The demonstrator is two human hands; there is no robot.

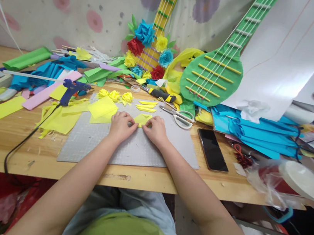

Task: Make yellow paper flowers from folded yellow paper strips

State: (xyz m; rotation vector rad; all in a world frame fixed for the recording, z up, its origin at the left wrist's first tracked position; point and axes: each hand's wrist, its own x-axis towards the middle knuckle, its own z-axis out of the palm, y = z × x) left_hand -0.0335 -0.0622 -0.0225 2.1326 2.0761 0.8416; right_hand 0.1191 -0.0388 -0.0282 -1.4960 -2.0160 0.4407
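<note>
The left grip (122, 126) and right grip (154, 129) each pinch the lower side of a small yellow paper piece (142, 119) between thumb and fingers; the piece is over the middle of a grey cutting mat (140, 154), but whether it touches the mat I cannot tell. Just beyond it, toward the mat's far edge, lie narrow yellow strips (145, 109), with yellow paper squares (103, 108) beside the left grip and yellow paper flowers (114, 96) behind them. White-handled scissors (183, 121) lie at the mat's far right corner. The mat sits near the front edge of the wooden surface (148, 180). Right of the mat is a dark phone (212, 150); past its far left corner lies a blue glue gun (70, 91), its cord crossing the surface's front edge. Toward the far edge, a green paper-covered instrument (218, 73) stands tilted.
</note>
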